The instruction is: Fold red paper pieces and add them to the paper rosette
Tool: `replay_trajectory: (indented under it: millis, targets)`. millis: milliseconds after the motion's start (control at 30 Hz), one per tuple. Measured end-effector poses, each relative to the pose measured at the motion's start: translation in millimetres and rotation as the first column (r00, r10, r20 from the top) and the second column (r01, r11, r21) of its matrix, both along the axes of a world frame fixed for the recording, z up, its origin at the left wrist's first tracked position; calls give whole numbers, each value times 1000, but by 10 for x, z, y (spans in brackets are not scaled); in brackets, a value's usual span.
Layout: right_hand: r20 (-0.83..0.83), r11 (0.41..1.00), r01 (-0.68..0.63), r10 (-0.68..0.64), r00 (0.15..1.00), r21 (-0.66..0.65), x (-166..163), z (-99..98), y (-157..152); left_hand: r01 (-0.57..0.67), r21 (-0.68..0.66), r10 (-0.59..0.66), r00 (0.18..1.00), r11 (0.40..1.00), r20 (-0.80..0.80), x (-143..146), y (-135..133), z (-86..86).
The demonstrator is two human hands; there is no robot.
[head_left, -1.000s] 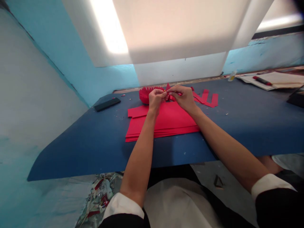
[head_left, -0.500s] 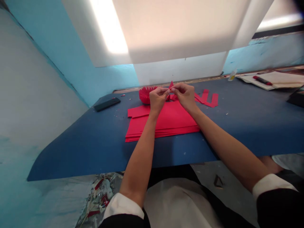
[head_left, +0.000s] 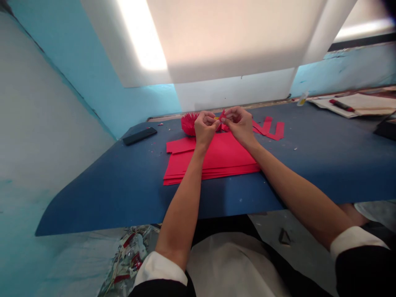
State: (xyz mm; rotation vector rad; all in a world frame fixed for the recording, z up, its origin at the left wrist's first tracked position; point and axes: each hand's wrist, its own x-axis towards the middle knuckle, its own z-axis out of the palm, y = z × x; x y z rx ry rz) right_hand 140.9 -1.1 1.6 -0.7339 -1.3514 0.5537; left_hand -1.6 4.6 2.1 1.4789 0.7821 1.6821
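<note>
Both my hands meet above a stack of red paper sheets on the blue table. My left hand and my right hand pinch a small folded red paper piece between their fingertips, fingers closed. Just behind my left hand lies a round red pleated paper rosette. Several red paper strips lie to the right of my right hand.
A black flat phone-like object lies at the table's left back. At the far right are white papers with a red marker, and a small glue bottle. Shiny scraps litter the floor below.
My hands stayed together over the red sheets; the fingers shifted slightly, working the small red piece, whose tip stands a little lower than half a second ago.
</note>
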Motion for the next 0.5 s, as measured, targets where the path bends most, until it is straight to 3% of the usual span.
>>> replay_trajectory:
  millis: [300, 500]
  targets:
    - [81, 998, -44, 47, 996, -39, 80, -53, 54, 70, -45, -69, 997, 997, 22, -18, -32, 9]
    - [73, 989, -145, 143, 987, 23, 114, -42, 58, 24, -57, -27, 999, 998, -45, 13, -132, 106]
